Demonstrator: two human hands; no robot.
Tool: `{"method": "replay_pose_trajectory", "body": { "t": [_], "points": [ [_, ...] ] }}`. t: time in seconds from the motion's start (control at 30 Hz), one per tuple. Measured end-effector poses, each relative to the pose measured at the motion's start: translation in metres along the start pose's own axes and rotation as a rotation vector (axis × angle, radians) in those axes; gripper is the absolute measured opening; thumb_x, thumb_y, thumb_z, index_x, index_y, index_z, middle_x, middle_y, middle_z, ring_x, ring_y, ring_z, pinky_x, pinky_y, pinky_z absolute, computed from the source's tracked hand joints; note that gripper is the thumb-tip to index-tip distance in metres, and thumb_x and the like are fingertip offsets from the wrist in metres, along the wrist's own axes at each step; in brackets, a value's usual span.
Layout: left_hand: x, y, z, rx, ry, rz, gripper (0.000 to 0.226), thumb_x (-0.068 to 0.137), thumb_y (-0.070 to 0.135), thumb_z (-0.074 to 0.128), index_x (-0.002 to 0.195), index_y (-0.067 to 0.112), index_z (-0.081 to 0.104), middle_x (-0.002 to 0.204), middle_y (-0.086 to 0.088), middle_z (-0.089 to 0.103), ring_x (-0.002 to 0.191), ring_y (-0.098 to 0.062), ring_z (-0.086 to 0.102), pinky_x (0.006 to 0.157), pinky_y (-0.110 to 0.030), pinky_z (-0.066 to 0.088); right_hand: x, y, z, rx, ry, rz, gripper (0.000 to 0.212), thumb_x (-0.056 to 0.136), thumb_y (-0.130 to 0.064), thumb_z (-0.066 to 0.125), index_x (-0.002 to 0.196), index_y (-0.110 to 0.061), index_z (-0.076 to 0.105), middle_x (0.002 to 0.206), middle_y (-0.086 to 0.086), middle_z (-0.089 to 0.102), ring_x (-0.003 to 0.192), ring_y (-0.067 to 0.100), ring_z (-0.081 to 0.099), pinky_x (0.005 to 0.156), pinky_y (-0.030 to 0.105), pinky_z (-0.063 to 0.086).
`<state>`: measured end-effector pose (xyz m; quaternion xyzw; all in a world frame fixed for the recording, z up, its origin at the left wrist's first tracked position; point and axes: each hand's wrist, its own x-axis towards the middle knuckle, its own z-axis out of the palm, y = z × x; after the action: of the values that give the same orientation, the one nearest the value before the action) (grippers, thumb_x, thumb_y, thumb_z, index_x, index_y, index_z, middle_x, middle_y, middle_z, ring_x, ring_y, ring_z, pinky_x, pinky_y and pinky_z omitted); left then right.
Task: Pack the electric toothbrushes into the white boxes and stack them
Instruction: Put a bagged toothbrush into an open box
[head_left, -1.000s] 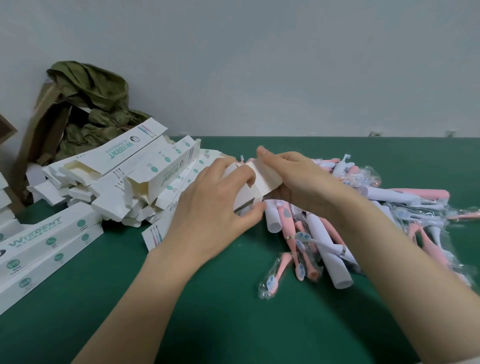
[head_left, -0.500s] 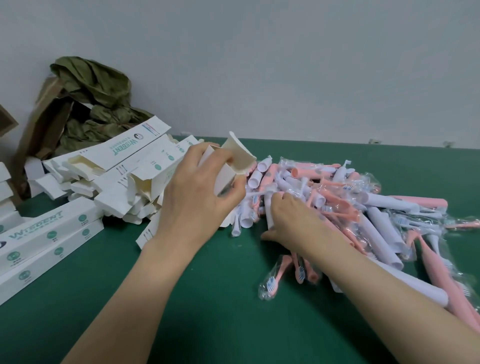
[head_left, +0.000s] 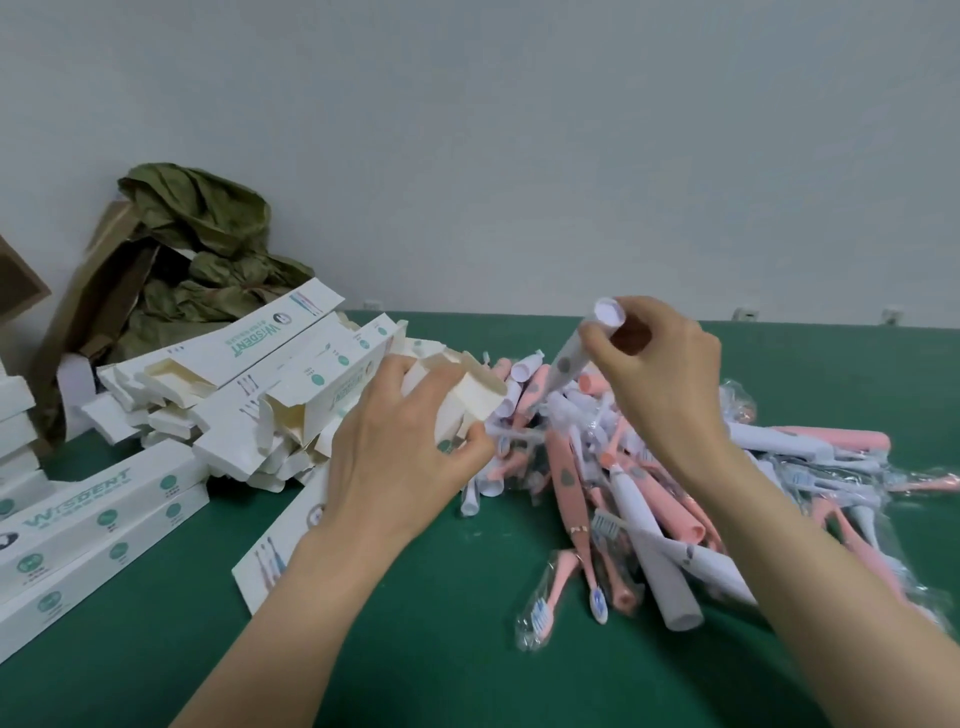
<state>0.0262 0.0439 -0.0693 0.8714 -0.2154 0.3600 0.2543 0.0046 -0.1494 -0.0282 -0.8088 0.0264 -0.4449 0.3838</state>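
Note:
My left hand (head_left: 400, 457) grips a white box (head_left: 467, 395) whose end flaps stand open toward the right. My right hand (head_left: 654, 364) holds a white electric toothbrush handle (head_left: 576, 353) raised above the pile, its round base end up by my fingertips. Below lies a heap of pink and white toothbrushes (head_left: 623, 483) and brush heads in clear wrap on the green table (head_left: 415, 649). The held box's far end is hidden behind my left hand.
A pile of open white boxes (head_left: 249, 395) lies at the left. Closed boxes (head_left: 98, 525) are stacked at the far left edge. A brown carton with green crumpled paper (head_left: 197, 249) stands against the wall behind them.
My right hand has lifted a white toothbrush handle out of the pile and raised it. My left hand keeps hold of the open box, now lower.

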Motion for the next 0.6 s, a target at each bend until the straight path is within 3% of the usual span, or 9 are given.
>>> {"method": "replay_pose_trajectory", "body": {
  "t": [0.1,0.2,0.23,0.37,0.6],
  "points": [
    [0.000,-0.003,0.003,0.033,-0.054,-0.049,0.046,0.074,0.047,0.061,0.116,0.029,0.058,0.107,0.002,0.049,0.087,-0.021,0.054,0.062,-0.028,0.035,0.010,-0.007,-0.014,0.163,0.184,0.005,0.011,0.085,-0.023,0.060,0.074,-0.023,0.062,0.054,-0.020,0.053,0.055,-0.006,0.051,0.056,0.006,0.034],
    [0.001,-0.007,0.005,0.053,-0.073,-0.103,0.056,0.074,0.056,0.060,0.122,0.029,0.054,0.116,0.002,0.048,0.098,-0.019,0.053,0.065,-0.029,0.037,0.019,-0.009,-0.024,0.408,0.264,0.094,0.017,0.084,-0.020,0.057,0.068,-0.015,0.062,0.058,-0.009,0.050,0.061,0.007,0.049,0.065,0.032,0.048],
    [0.001,-0.009,0.007,0.057,-0.078,-0.114,0.057,0.075,0.054,0.061,0.125,0.028,0.052,0.118,0.003,0.047,0.101,-0.019,0.053,0.067,-0.030,0.038,0.020,-0.009,-0.025,0.500,0.268,0.142,0.017,0.084,-0.017,0.057,0.068,-0.013,0.062,0.059,-0.006,0.050,0.062,0.009,0.050,0.070,0.034,0.051],
    [0.001,-0.011,0.009,0.025,-0.074,-0.123,0.062,0.077,0.046,0.064,0.131,0.024,0.046,0.119,0.006,0.048,0.103,-0.016,0.050,0.070,-0.028,0.036,0.020,-0.009,-0.020,0.683,0.151,0.273,0.021,0.083,-0.010,0.056,0.064,-0.012,0.064,0.065,0.005,0.055,0.066,0.015,0.056,0.075,0.028,0.055],
    [-0.002,-0.003,0.007,-0.061,-0.044,-0.080,0.055,0.077,0.043,0.058,0.128,0.025,0.050,0.119,0.009,0.052,0.099,-0.008,0.044,0.073,-0.025,0.032,0.009,-0.012,-0.009,0.532,-0.025,0.253,0.014,0.083,-0.009,0.058,0.078,-0.010,0.071,0.070,0.000,0.067,0.069,0.008,0.065,0.079,0.033,0.057]
  ]
}}
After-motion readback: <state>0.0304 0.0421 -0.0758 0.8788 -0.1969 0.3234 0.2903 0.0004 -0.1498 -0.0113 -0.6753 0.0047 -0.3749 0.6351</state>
